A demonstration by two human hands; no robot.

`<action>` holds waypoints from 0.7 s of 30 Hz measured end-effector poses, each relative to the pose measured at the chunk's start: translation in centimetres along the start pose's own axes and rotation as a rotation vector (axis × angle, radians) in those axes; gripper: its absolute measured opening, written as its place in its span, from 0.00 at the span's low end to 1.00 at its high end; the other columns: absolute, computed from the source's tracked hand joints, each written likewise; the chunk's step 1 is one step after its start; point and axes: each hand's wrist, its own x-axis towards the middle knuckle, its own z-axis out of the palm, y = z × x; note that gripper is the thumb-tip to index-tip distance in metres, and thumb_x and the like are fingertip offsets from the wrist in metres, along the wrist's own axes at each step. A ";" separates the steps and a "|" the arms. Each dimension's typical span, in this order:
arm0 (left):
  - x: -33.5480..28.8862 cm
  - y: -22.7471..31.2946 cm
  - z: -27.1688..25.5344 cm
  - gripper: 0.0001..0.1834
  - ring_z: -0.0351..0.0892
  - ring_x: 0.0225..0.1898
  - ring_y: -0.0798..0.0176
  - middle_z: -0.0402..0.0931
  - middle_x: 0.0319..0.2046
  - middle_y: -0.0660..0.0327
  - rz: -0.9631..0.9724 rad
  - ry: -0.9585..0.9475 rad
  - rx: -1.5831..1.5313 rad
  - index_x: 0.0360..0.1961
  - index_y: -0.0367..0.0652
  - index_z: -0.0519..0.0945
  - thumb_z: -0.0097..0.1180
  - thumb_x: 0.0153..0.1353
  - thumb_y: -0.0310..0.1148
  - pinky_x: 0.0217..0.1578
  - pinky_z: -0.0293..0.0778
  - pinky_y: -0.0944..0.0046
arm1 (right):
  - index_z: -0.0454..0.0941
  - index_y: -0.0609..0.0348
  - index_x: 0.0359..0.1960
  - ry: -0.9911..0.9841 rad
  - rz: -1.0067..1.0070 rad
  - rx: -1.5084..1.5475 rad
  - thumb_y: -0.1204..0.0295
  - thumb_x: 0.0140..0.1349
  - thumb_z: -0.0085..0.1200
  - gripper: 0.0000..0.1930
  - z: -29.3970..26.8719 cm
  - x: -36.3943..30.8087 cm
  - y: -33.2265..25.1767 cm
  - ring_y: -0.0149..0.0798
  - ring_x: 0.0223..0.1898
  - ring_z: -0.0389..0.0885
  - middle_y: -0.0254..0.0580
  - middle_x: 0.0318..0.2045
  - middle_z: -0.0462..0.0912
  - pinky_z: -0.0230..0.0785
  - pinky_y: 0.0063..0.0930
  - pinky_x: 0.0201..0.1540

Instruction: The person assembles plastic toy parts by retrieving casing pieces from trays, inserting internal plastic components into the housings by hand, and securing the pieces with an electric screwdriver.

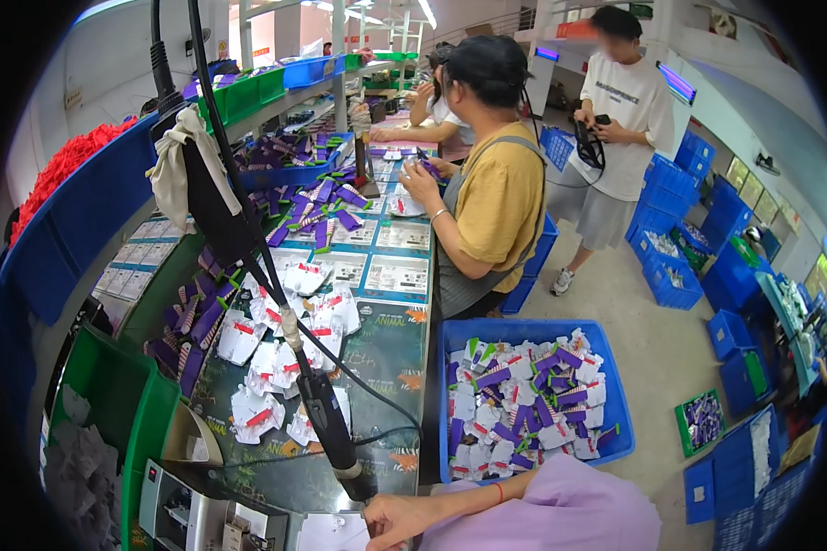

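Note:
My right hand [402,522] comes in at the lower edge from a lilac sleeve, with a thin red cord on its wrist. Its fingers are curled together at the right edge of a flat white plastic part [331,531], seemingly gripping it; the lower edge cuts off the fingertips. Just above hangs a black electric screwdriver [326,413] on a cable, its lower end close to the hand. A grey metal device [184,514] stands left of the white part. My left hand is out of view. White parts with red pieces [289,367] lie heaped farther up the bench.
A blue crate [616,450] of white and purple parts stands right of the bench. Purple-and-green pieces [326,207] cover the far bench. Green bin [147,432] at left. A co-worker in yellow [505,202] works alongside; another person [616,119] stands behind, near stacked blue crates.

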 end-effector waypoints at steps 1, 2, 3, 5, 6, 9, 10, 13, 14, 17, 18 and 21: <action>-0.2 0.1 0.1 0.15 0.74 0.31 0.62 0.73 0.32 0.54 0.028 -0.008 0.013 0.40 0.31 0.69 0.52 0.55 0.30 0.31 0.72 0.66 | 0.74 0.64 0.31 -0.050 0.158 -0.172 0.62 0.52 0.54 0.15 -0.1 -0.2 -0.8 0.33 0.22 0.74 0.44 0.23 0.76 0.64 0.24 0.22; -0.4 0.1 0.2 0.15 0.74 0.31 0.62 0.73 0.32 0.54 0.021 -0.006 0.015 0.40 0.31 0.69 0.52 0.55 0.30 0.31 0.72 0.66 | 0.77 0.61 0.34 -0.100 0.315 -0.344 0.59 0.50 0.54 0.17 0.0 -0.3 -1.3 0.43 0.32 0.77 0.51 0.31 0.77 0.69 0.33 0.33; -0.6 0.3 0.4 0.14 0.74 0.30 0.63 0.73 0.31 0.54 0.037 0.004 0.011 0.40 0.31 0.69 0.51 0.55 0.29 0.30 0.71 0.66 | 0.77 0.61 0.34 -0.101 0.319 -0.339 0.59 0.50 0.54 0.17 0.3 -0.3 -1.2 0.43 0.32 0.77 0.51 0.31 0.77 0.69 0.33 0.33; -0.7 0.6 0.8 0.14 0.73 0.29 0.63 0.73 0.30 0.54 0.050 0.009 0.008 0.40 0.31 0.69 0.51 0.55 0.29 0.30 0.71 0.66 | 0.77 0.60 0.19 0.039 0.231 -0.342 0.66 0.49 0.54 0.10 0.7 -0.4 -1.3 0.39 0.20 0.76 0.41 0.16 0.76 0.66 0.29 0.22; -0.8 0.8 1.0 0.14 0.73 0.29 0.63 0.73 0.30 0.54 0.057 0.004 0.013 0.39 0.30 0.69 0.51 0.55 0.29 0.29 0.71 0.66 | 0.77 0.60 0.19 0.041 0.233 -0.339 0.66 0.49 0.54 0.10 0.6 -0.2 -0.8 0.39 0.20 0.76 0.41 0.16 0.76 0.66 0.29 0.22; -1.0 1.6 1.4 0.12 0.72 0.28 0.65 0.73 0.29 0.55 0.043 0.026 0.092 0.37 0.30 0.70 0.51 0.55 0.29 0.28 0.70 0.67 | 0.72 0.67 0.25 0.011 0.063 -0.125 0.63 0.54 0.53 0.15 0.5 0.3 0.2 0.23 0.10 0.69 0.36 0.13 0.74 0.58 0.14 0.11; -1.1 1.9 1.4 0.11 0.72 0.27 0.66 0.73 0.28 0.56 0.022 0.056 0.163 0.35 0.30 0.72 0.51 0.56 0.30 0.27 0.70 0.67 | 0.72 0.67 0.23 0.037 0.039 -0.087 0.62 0.54 0.53 0.16 0.9 0.3 -0.4 0.23 0.09 0.68 0.36 0.12 0.73 0.58 0.14 0.11; -1.0 2.3 0.9 0.11 0.72 0.25 0.67 0.74 0.24 0.57 -0.086 0.083 0.323 0.30 0.31 0.74 0.50 0.57 0.32 0.27 0.69 0.69 | 0.73 0.66 0.21 0.067 0.026 -0.084 0.62 0.53 0.53 0.16 1.0 0.8 0.0 0.22 0.09 0.67 0.35 0.11 0.73 0.56 0.14 0.10; -0.9 2.5 0.9 0.11 0.72 0.25 0.67 0.74 0.24 0.57 -0.087 0.082 0.324 0.30 0.31 0.74 0.50 0.57 0.32 0.27 0.69 0.69 | 0.73 0.66 0.21 0.071 0.035 -0.121 0.62 0.53 0.53 0.16 0.9 0.9 0.2 0.22 0.09 0.67 0.35 0.11 0.72 0.55 0.14 0.10; -0.8 2.5 0.9 0.14 0.71 0.24 0.68 0.74 0.22 0.58 -0.106 0.063 0.442 0.26 0.32 0.76 0.49 0.57 0.35 0.27 0.68 0.69 | 0.73 0.65 0.21 0.085 0.021 -0.072 0.62 0.53 0.53 0.15 1.1 0.9 -0.1 0.22 0.08 0.66 0.35 0.11 0.72 0.54 0.15 0.10; -0.6 2.1 0.5 0.15 0.71 0.24 0.68 0.74 0.22 0.58 -0.099 0.040 0.394 0.26 0.32 0.76 0.49 0.57 0.37 0.27 0.68 0.69 | 0.73 0.65 0.21 0.086 0.020 -0.072 0.62 0.53 0.53 0.15 1.1 1.0 0.0 0.22 0.08 0.66 0.35 0.11 0.72 0.54 0.15 0.10; -0.9 2.2 0.8 0.18 0.71 0.24 0.67 0.74 0.23 0.58 -0.075 0.053 0.341 0.26 0.31 0.76 0.49 0.57 0.40 0.27 0.68 0.69 | 0.74 0.64 0.21 0.070 0.007 -0.110 0.63 0.53 0.53 0.15 1.0 1.0 0.0 0.22 0.08 0.65 0.36 0.11 0.72 0.53 0.15 0.10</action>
